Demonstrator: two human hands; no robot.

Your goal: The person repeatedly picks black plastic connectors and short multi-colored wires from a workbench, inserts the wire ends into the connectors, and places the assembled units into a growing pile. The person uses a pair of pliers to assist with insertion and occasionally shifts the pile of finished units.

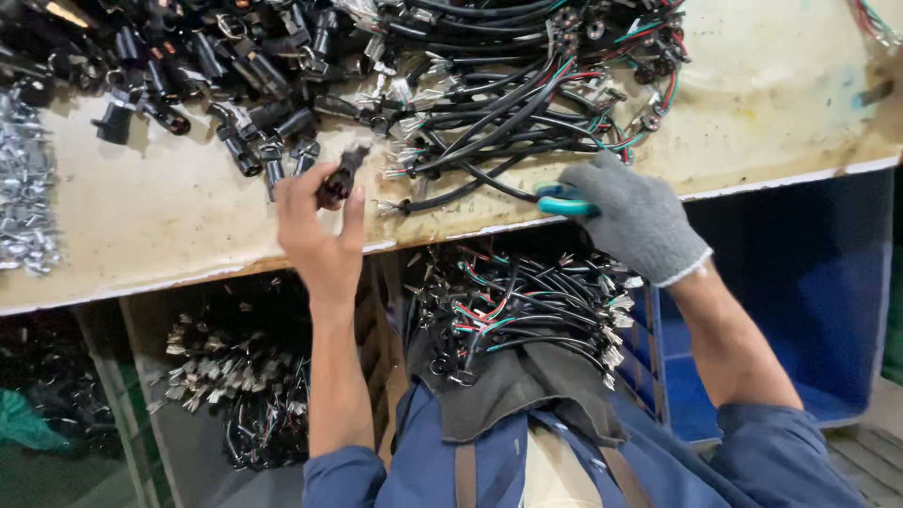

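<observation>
My bare left hand [315, 230] grips a small black plug housing [337, 181] at the worktable's front part, just below a heap of black connector parts [216, 66]. My right hand [635, 221], in a grey knit glove, is closed on a teal-handled tool [564, 199] beside a black cable [470, 183] that runs out of a tangle of black cables with red, green and white wires [508, 85]. A pile of finished cables [527, 301] rests on my lap, on a dark cloth.
Worn beige worktable [150, 216] with a white front edge. Small silver metal parts [23, 188] lie at the far left. A blue plastic crate [800, 282] stands under the table at right. More wired cables [245, 386] fill a box below at left.
</observation>
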